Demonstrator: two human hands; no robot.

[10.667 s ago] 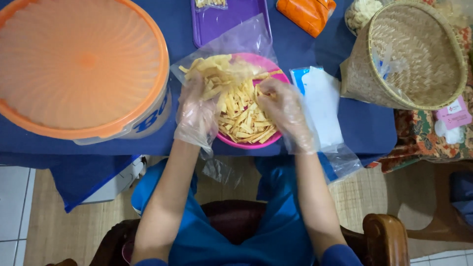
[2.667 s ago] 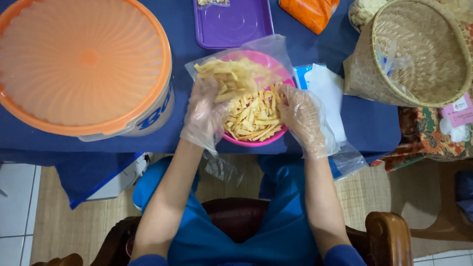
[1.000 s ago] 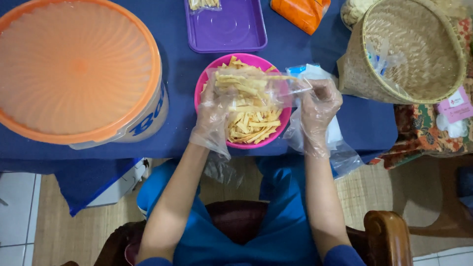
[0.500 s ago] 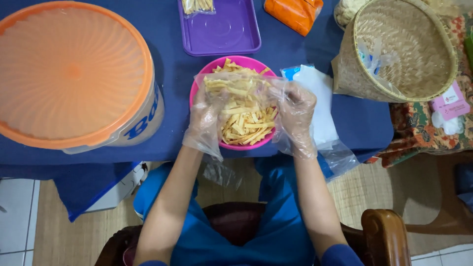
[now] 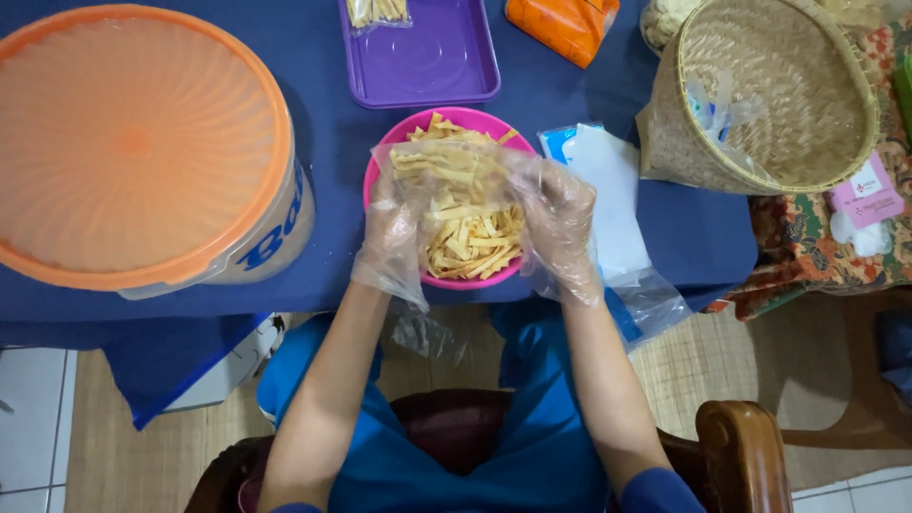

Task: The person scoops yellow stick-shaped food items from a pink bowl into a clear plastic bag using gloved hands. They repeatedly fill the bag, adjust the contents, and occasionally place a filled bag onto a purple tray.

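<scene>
Head view: left hand (image 5: pixel 394 223) and right hand (image 5: pixel 560 223), both gloved, are closed on a clear bag (image 5: pixel 456 176) held over the pink bowl (image 5: pixel 380 176). Bag judged partly filled; many chips (image 5: pixel 470 252) left in bowl; one packed bag (image 5: pixel 378 11) lies on purple tray (image 5: pixel 427 71).

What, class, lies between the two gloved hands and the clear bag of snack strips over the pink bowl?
Nothing visible. The left hand and right hand grip the bag directly, only their thin gloves between, above the bowl.

Orange-lidded tub (image 5: pixel 142 152), purple tray (image 5: pixel 423 62), woven basket (image 5: pixel 774 95).
</scene>
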